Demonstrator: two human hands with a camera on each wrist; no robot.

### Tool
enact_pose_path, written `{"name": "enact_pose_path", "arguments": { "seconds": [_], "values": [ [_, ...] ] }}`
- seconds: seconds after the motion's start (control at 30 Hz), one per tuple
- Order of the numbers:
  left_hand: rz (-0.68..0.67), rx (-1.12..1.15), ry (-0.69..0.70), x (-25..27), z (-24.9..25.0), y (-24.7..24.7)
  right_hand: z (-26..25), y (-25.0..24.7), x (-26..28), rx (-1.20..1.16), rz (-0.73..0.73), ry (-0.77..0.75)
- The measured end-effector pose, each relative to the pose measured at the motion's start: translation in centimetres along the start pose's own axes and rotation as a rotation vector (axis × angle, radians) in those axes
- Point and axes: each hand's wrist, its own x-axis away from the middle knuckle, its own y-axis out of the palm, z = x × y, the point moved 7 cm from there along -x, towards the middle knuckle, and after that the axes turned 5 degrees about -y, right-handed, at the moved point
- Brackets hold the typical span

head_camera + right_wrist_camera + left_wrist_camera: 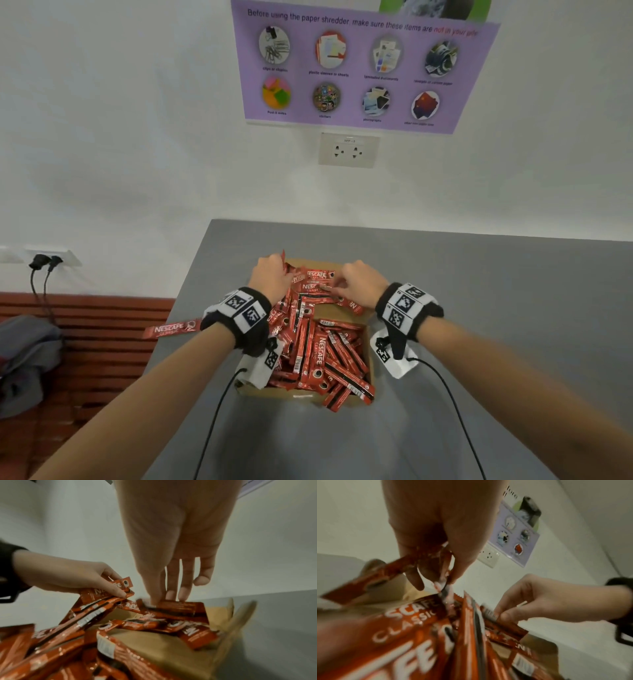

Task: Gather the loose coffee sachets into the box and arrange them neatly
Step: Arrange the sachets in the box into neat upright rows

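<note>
The red sachets [320, 353] in the box read "NESCAFE CLASSIC". The purple poster [359, 65] reads "Before using the paper shredder, make sure these items are not in your pile", captioned "Post-it notes", "stickers", "photographs".

A purple paper-shredder poster [363, 65] is mounted on the white wall above a double wall socket [348, 150]. Two black plugs [44, 262] occupy a lower left outlet. A grey bag [25, 356] rests on the red slatted bench [102, 329].

One cardboard box [367, 337], too many Nescafé sachets [320, 353] to count, one sachet [171, 329] apart, two hands.
</note>
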Motion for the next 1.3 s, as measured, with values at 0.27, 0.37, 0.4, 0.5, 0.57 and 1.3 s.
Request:
{"name": "enact_pose_path", "arguments": {
  "seconds": [0.27,0.37,0.4,0.5,0.57,1.3],
  "values": [
    [-0.071,-0.186,-0.157,-1.8,-0.7,0.2,-1.7,0.1,2.8,-0.012,0.007,-0.103],
    [-0.105,-0.196,-0.095,-1.2,-0.3,0.2,-2.0,0.9,3.6,-0.027,-0.024,-0.115],
    [-0.093,-0.185,-0.064,-0.9,-0.2,-0.1,-1.9,1.1,3.8,-0.021,-0.022,-0.116],
    [-0.041,-0.117,0.037,-0.2,-0.4,-2.2,-1.1,1.7,4.1,-0.006,-0.022,-0.100],
    [-0.052,-0.089,0.080,0.4,-0.7,-3.7,-0.4,2.1,4.3,-0.016,0.001,-0.081],
    [-0.349,-0.686,-0.407,5.8,-13.2,-3.4,0.3,3.0,4.2,-0.114,0.058,-0.037]
  ]
}}
